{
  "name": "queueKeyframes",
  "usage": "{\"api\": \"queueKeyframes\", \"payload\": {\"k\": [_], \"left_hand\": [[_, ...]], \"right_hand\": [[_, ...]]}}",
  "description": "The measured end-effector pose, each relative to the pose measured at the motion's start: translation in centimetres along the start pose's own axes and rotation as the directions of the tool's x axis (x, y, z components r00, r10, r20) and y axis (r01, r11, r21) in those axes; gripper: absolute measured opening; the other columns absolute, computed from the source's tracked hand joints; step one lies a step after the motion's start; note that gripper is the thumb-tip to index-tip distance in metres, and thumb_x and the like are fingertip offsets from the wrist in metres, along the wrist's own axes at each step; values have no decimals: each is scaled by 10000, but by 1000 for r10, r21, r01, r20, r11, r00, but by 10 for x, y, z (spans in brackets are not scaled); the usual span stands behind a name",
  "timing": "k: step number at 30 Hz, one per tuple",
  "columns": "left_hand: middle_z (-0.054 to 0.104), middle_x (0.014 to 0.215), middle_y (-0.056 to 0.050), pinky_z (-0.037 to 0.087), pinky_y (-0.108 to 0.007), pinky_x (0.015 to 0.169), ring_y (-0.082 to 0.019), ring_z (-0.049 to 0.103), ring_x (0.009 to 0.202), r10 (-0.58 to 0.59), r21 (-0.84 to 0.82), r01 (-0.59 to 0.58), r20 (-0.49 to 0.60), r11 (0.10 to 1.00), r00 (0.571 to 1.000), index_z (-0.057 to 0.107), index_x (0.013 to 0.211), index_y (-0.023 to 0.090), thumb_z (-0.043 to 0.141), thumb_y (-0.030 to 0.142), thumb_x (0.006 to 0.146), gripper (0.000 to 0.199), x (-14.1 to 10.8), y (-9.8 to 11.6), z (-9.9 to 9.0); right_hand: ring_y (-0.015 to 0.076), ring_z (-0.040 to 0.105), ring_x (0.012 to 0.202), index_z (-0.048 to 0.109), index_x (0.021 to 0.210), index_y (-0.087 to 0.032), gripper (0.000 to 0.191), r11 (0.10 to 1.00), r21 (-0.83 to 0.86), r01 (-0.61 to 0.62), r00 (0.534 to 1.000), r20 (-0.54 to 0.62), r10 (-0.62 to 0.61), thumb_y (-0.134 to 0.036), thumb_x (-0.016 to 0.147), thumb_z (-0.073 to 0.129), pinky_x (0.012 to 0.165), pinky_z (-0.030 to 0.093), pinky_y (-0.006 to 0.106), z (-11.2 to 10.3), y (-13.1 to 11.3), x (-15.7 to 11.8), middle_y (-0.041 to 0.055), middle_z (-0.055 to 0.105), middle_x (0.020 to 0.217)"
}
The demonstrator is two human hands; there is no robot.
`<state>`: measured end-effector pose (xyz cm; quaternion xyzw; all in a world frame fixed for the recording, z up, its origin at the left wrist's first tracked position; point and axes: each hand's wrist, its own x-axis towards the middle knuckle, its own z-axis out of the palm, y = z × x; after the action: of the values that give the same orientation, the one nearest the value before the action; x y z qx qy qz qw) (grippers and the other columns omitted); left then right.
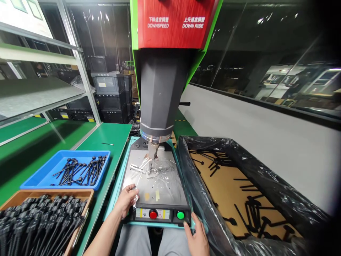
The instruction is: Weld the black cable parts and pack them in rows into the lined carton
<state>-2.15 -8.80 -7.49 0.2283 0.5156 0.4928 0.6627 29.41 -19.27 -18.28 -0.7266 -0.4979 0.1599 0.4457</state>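
My left hand (127,200) is at the left front of the machine's metal plate (170,195), its fingers curled in a pinch on the edge of a clear plastic film (166,174). The film lies crumpled over the plate, under the welding horn (152,150) of the press. Small metal fixture pieces (137,168) sit beside the horn's tip. My right hand (197,236) rests at the base's right front corner, thumb and fingers apart and holding nothing. Just above it is the green button (180,215); the red button (153,214) is at the middle of the front panel.
A blue tray (26,183) with black stemmed parts stands at the left, behind a brown tray (89,193) heaped with similar parts. On the right is a black-plastic-lined box (183,156) with black parts on cardboard. The press head (160,89) overhangs the plate.
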Motion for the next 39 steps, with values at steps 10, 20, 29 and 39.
{"api": "queueKeyframes", "payload": {"k": [10, 20, 29, 39], "left_hand": [[507, 641, 45, 365, -161, 447, -68, 530, 515, -75, -225, 172, 383, 959, 921, 551, 1166, 128, 752, 116, 659, 545, -32, 13, 15], [531, 649, 56, 352, -208, 545, -91, 512, 548, 159, -152, -87, 566, 985, 809, 100, 1496, 300, 761, 146, 689, 1055, -70, 33, 34], [530, 666, 50, 374, -221, 558, -96, 512, 561, 215, -44, -223, 495, 974, 842, 285, 1456, 274, 768, 187, 670, 926, -74, 33, 34], [559, 636, 56, 366, -220, 512, -131, 557, 557, 264, 6, -297, 435, 955, 861, 235, 1474, 272, 775, 217, 633, 1001, -64, 40, 36]], "right_hand": [[210, 664, 768, 637, 1093, -162, 526, 852, 452, -266, 749, 653, -112, -605, 826, 541, 737, 533, 335, 49, -94, -46, 95, 681, 886], [259, 513, 1197, 367, 1434, -224, 529, 837, 419, 351, 871, 182, -456, -329, 920, 426, 908, 506, 404, 112, -173, 39, 140, 473, 1342], [237, 366, 1328, 412, 1405, -186, 495, 843, 163, 512, 855, -4, -519, -343, 936, 381, 1109, 303, 444, 104, -208, 140, 137, 411, 1415], [246, 552, 1089, 685, 1011, -163, 336, 865, 339, 370, 882, 165, -442, -394, 797, 571, 981, 393, 383, 99, -248, 179, 117, 643, 1119]]}}
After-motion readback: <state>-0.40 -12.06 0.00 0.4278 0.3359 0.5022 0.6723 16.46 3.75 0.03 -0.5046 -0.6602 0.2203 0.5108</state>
